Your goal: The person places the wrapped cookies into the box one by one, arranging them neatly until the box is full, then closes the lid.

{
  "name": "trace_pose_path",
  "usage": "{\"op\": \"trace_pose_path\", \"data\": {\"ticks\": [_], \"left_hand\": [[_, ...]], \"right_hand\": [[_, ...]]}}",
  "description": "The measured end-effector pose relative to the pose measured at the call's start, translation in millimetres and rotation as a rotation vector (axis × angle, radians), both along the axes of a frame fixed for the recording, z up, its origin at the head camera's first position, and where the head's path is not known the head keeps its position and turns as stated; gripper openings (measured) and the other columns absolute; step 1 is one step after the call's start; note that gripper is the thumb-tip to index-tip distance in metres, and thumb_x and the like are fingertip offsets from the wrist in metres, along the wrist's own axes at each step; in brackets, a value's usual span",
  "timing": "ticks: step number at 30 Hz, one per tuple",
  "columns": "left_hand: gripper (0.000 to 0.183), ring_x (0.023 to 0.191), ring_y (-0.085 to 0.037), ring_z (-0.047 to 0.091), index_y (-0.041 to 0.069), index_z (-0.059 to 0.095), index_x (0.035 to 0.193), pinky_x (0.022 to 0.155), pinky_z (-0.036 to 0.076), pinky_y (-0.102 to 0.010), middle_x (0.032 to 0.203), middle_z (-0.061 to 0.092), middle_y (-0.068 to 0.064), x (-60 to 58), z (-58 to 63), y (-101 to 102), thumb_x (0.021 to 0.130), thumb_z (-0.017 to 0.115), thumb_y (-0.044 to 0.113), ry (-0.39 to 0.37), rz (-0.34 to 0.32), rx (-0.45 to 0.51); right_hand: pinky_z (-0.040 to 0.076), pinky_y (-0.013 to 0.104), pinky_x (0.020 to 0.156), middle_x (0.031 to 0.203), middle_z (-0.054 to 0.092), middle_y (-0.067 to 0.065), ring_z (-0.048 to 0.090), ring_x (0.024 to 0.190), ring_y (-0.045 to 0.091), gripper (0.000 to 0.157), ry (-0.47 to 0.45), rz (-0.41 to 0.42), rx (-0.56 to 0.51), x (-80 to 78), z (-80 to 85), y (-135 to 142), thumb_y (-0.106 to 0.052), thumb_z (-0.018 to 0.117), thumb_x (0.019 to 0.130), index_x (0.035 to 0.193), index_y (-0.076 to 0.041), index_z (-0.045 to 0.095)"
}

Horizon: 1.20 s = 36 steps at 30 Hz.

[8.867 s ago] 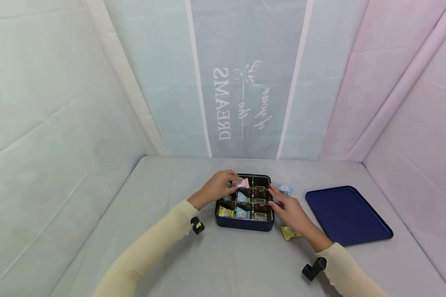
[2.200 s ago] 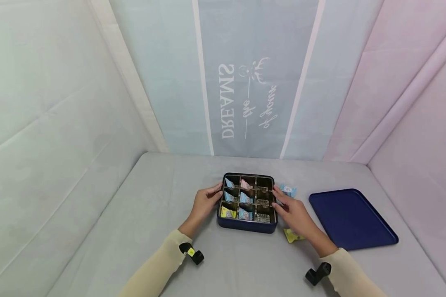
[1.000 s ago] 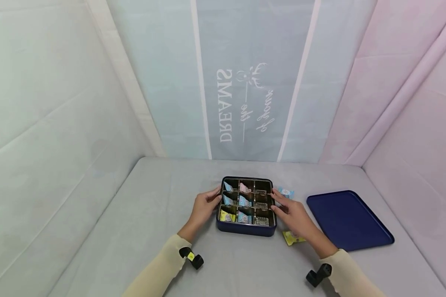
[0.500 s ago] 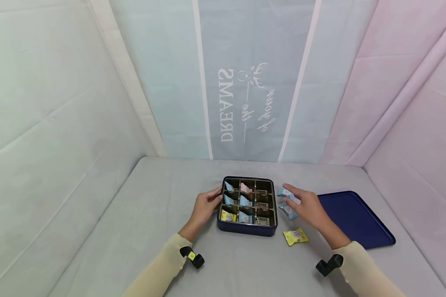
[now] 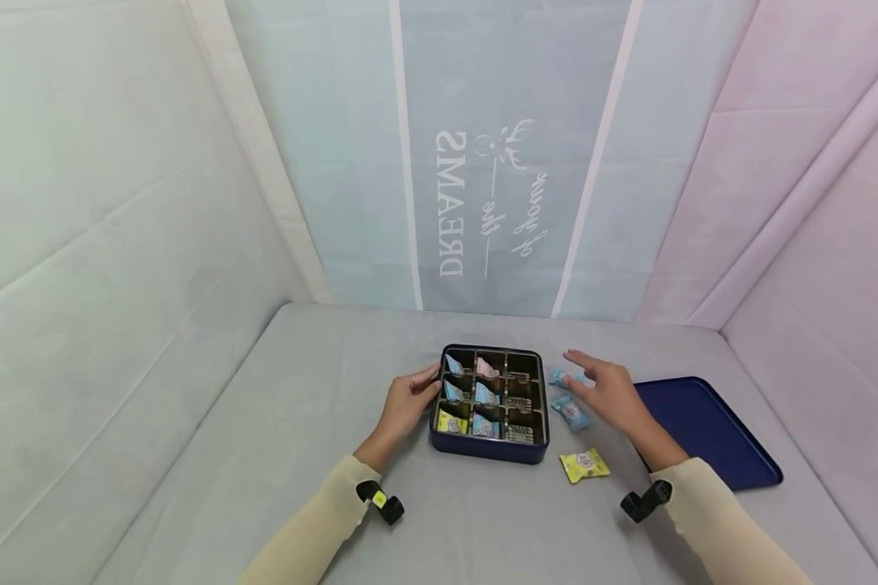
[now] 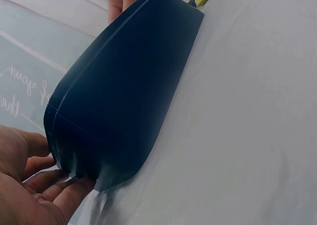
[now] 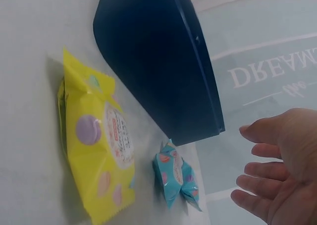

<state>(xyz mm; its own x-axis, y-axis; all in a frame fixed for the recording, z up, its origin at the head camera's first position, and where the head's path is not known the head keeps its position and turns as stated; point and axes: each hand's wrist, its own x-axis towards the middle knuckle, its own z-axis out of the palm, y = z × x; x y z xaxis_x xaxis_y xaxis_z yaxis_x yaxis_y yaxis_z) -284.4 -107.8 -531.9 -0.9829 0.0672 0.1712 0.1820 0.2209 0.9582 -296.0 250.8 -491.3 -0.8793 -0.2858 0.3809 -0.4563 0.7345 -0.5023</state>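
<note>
A navy box [image 5: 483,446] with a divided insert sits mid-table. Its left and middle columns hold small wrapped sweets: several blue, one pink [image 5: 487,368], one yellow [image 5: 451,422]. The right column shows only printed compartment bottoms. Against the box's left wall rests my left hand [image 5: 404,406], its fingers touching the side [image 6: 124,81]. My right hand [image 5: 615,398] hovers just right of the box, fingers extended and apart, with nothing held. Below it lie two blue sweets [image 5: 573,413], the farther one partly hidden by the fingers. A yellow sweet [image 5: 585,465] lies nearer.
A navy lid [image 5: 710,435] lies flat at the right, partly covered by my right forearm. Fabric walls surround the grey-covered table [image 5: 483,528], and a printed curtain [image 5: 497,162] hangs behind it.
The pink sweet, earlier in my left hand, now sits in the back middle compartment. My left hand moved to the box's left wall. My right hand left the right wall and shifted right, over the blue sweets.
</note>
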Motion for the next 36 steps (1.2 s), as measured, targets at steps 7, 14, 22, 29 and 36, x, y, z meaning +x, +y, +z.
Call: {"op": "trace_pose_path", "data": {"ticks": [7,14,22,29,36], "left_hand": [[0.04,0.125,-0.022,0.061,0.006,0.061,0.14,0.097,0.053,-0.034,0.141,0.059,-0.009,0.5,1.0,-0.7,0.1,0.065,0.011,-0.007,-0.007,-0.002],[0.04,0.125,-0.026,0.061,0.003,0.059,0.14,0.097,0.054,-0.038,0.141,0.059,-0.013,10.9,17.9,1.0,0.1,0.064,0.01,-0.003,-0.017,0.002],[0.039,0.125,-0.034,0.06,-0.006,0.057,0.138,0.097,0.054,-0.041,0.141,0.056,-0.024,23.2,38.7,4.0,0.1,0.061,0.002,0.011,-0.027,0.011],[0.041,0.127,-0.033,0.059,-0.002,0.055,0.142,0.097,0.054,-0.042,0.143,0.055,-0.019,9.1,13.2,2.0,0.101,0.061,0.006,-0.021,-0.025,0.01],[0.042,0.12,-0.027,0.064,0.009,0.059,0.142,0.089,0.058,-0.038,0.141,0.059,-0.012,3.4,3.2,-1.1,0.102,0.064,0.016,-0.026,-0.017,0.023]], "right_hand": [[0.056,0.059,0.084,0.131,0.061,0.029,0.067,0.105,0.047,0.05,-0.054,-0.029,0.024,-11.0,-5.3,3.0,-0.01,0.075,0.092,0.136,0.006,0.06],[0.056,0.059,0.084,0.126,0.063,0.032,0.065,0.108,0.05,0.049,-0.111,-0.037,0.035,-20.7,-11.1,9.8,-0.01,0.075,0.092,0.134,0.01,0.06],[0.057,0.056,0.08,0.12,0.066,0.032,0.068,0.102,0.047,0.047,-0.149,-0.059,0.056,-27.6,-19.9,12.6,-0.009,0.076,0.089,0.13,0.01,0.063],[0.058,0.05,0.074,0.114,0.069,0.029,0.07,0.093,0.039,0.047,-0.177,-0.075,0.096,-32.4,-23.4,10.8,-0.008,0.079,0.085,0.126,0.012,0.065],[0.057,0.047,0.069,0.103,0.072,0.025,0.069,0.087,0.032,0.05,-0.193,-0.09,0.112,-33.6,-18.8,8.2,-0.006,0.081,0.082,0.126,0.012,0.065]]}}
